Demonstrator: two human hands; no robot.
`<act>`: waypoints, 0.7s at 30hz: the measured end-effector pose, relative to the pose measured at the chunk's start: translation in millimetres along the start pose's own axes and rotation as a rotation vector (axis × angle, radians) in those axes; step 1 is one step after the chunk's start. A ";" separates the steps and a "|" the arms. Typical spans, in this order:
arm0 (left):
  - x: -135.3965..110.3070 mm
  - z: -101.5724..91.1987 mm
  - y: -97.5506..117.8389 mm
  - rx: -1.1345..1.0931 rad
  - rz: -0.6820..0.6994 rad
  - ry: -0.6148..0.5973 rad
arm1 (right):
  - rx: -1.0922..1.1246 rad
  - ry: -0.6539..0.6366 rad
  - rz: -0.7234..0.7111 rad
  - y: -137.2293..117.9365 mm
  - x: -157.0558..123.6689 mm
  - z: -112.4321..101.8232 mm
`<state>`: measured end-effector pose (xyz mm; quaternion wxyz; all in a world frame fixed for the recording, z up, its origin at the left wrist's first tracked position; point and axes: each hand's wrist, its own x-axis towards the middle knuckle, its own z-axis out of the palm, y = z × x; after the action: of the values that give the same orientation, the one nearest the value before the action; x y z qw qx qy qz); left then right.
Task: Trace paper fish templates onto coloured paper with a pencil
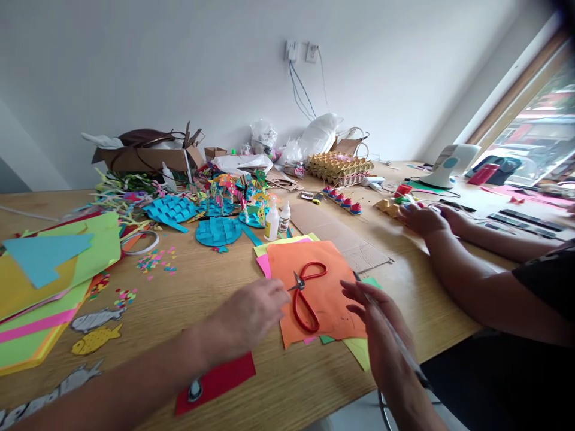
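My R grip (pixel 390 335) clasps slim pen (pixel 399 342); L grip (pixel 251 311), blurred, can't tell if clenched, nr metal scissors (pixel 300 285) w/ red loops on orange paper (pixel 335 299).

Scissors (pixel 300 286): handles gleam bright red beside metal-grey blades.
Pen-like tool (pixel 399 344): grey shaft darkens to black at its lower end.
Top sheet (pixel 335 299): plain orange carries faint dark lines.
Card (pixel 229 377): solid deep red.
Paper pile (pixel 90 263): lime, yellow and hot pink layers show.
Cut-out fish (pixel 96 340): yellow with dark markings.
Woven piece (pixel 171 209): bright blue strips form a checkered pattern.
Tabletop (pixel 166 305): light brown wood grain.
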<state>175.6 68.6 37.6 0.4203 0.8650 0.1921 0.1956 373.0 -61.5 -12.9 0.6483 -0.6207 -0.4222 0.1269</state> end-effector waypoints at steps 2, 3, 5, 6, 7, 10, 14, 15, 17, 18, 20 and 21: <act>-17.1 -35.1 0.2 0.264 0.039 0.028 | -0.098 -0.084 -0.118 -22.7 -9.6 -0.6; -27.6 -50.2 -1.1 0.355 0.032 0.053 | -0.164 -0.155 -0.149 -35.0 -14.7 1.1; -51.7 -70.8 -6.2 0.468 0.011 0.042 | -0.242 -0.320 -0.154 -56.2 -24.0 10.0; -64.7 -75.3 -9.4 0.503 0.012 0.010 | -0.224 -0.391 -0.194 -63.5 -28.1 17.3; -77.8 -76.2 -12.7 0.527 0.020 -0.028 | -0.180 -0.446 -0.244 -68.3 -31.9 26.4; -113.2 -63.9 -21.3 0.566 0.064 -0.135 | -0.150 -0.567 -0.210 -70.0 -44.0 60.1; -142.9 -40.9 -28.1 0.640 0.108 -0.132 | -0.228 -0.759 -0.291 -56.7 -60.7 99.0; -146.9 -36.9 -29.8 0.667 0.114 -0.119 | -0.267 -0.749 -0.379 -52.1 -63.8 105.2; -151.5 -31.1 -34.2 0.710 0.126 -0.088 | -0.324 -0.771 -0.511 -42.5 -67.7 112.6; -152.5 -29.1 -36.9 0.722 0.133 -0.064 | -0.360 -0.749 -0.553 -38.2 -68.4 114.3; -152.5 -26.1 -42.5 0.728 0.156 -0.010 | -0.417 -0.732 -0.602 -32.0 -67.9 115.0; -151.9 -25.0 -45.1 0.727 0.168 0.011 | -0.440 -0.737 -0.603 -30.4 -67.0 114.6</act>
<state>26.5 35.3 -11.1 0.0674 0.9695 0.1795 0.1529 240.3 -33.7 -25.9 0.3189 -0.5074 -0.7988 0.0530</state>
